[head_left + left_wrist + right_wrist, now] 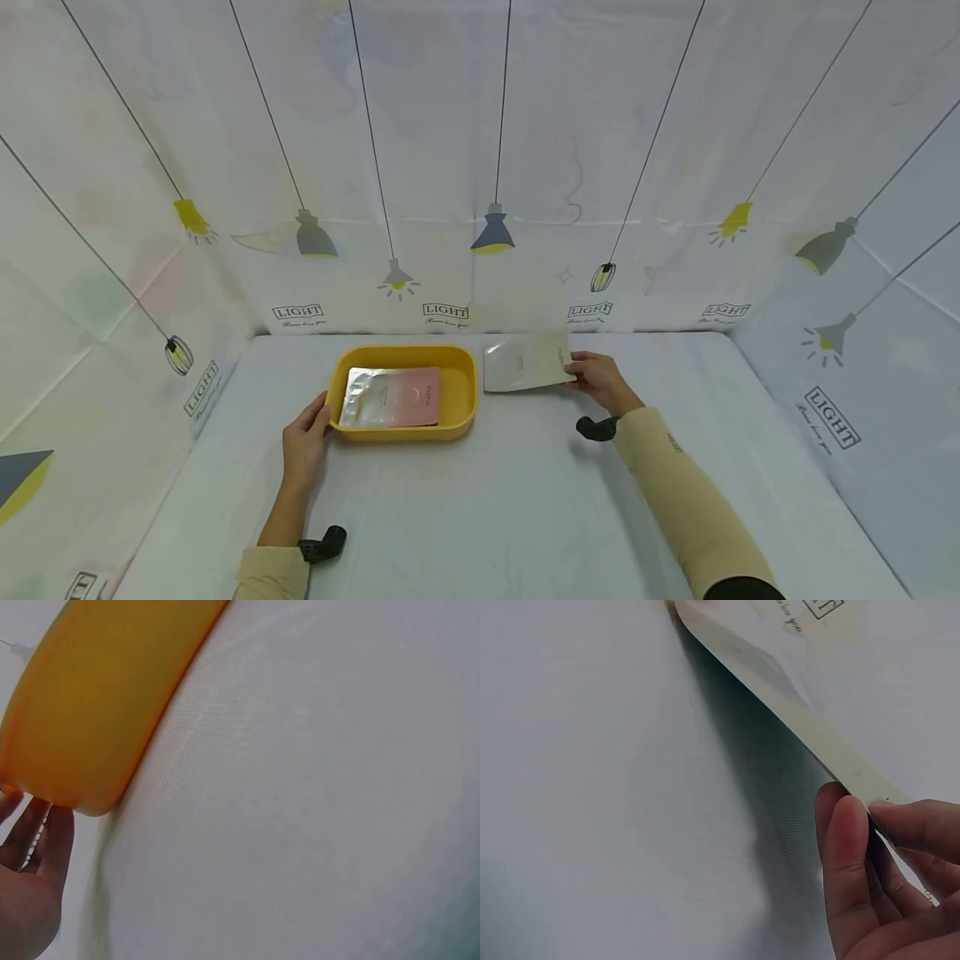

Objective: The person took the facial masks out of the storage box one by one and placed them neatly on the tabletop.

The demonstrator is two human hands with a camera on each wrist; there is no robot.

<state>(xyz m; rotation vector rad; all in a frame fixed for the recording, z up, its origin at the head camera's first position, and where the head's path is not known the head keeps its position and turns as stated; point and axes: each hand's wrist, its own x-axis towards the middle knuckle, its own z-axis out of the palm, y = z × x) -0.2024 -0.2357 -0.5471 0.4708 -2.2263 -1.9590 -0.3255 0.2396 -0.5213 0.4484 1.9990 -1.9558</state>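
Note:
A yellow tray (459, 398) sits on the table with a pink and silver sachet (405, 396) lying in it. My left hand (306, 437) grips the tray's left end, its fingers at the wall and rim; the left wrist view shows the fingertips against the tray's outer side (90, 705). Right of the tray, my right hand (598, 382) pinches a pale green and silver sachet (525, 362) by its right edge. In the right wrist view, thumb and fingers hold the sachet's edge (780, 697) tilted up, and a shadow falls on the cloth under it.
A white cloth (480, 508) covers the table. Behind and on both sides hang white sheets (420, 167) printed with lamps. A black wrist camera (324, 544) sits on the left wrist and another (597, 428) on the right.

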